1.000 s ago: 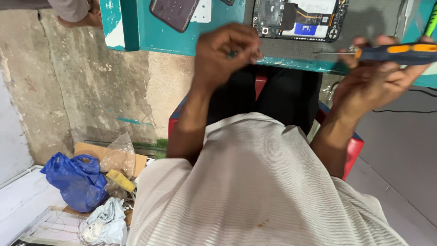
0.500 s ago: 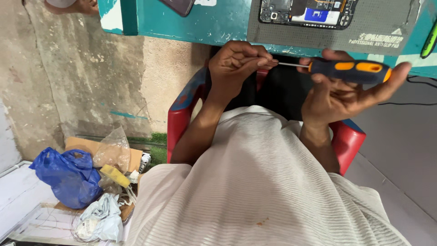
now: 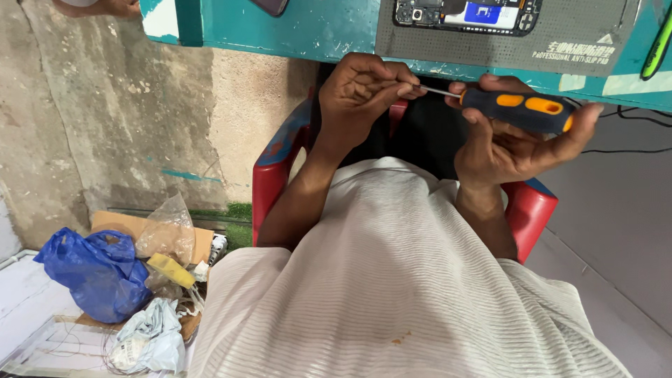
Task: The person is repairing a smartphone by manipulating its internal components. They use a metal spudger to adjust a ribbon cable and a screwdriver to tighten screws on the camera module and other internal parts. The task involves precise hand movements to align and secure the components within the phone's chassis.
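A blue bag point(image 3: 94, 273) lies on the floor far left. The left hand point(image 3: 360, 94) pinches the screwdriver's metal tip point(image 3: 439, 91) between its fingers; the right hand point(image 3: 514, 136) is clenched around the orange-and-black screwdriver point(image 3: 518, 110), held below the teal tabletop point(image 3: 315, 28). Above, the opened phone point(image 3: 465, 14) sits untouched on its grey mat point(image 3: 560, 35); the tool is not yet on it.

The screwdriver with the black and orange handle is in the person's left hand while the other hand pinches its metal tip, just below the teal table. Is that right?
Not quite. The head view shows the screwdriver lying in the right hand, and it is the left hand whose fingertips pinch the metal tip. The rest holds: the handle is black and orange, and both hands are just below the teal table.
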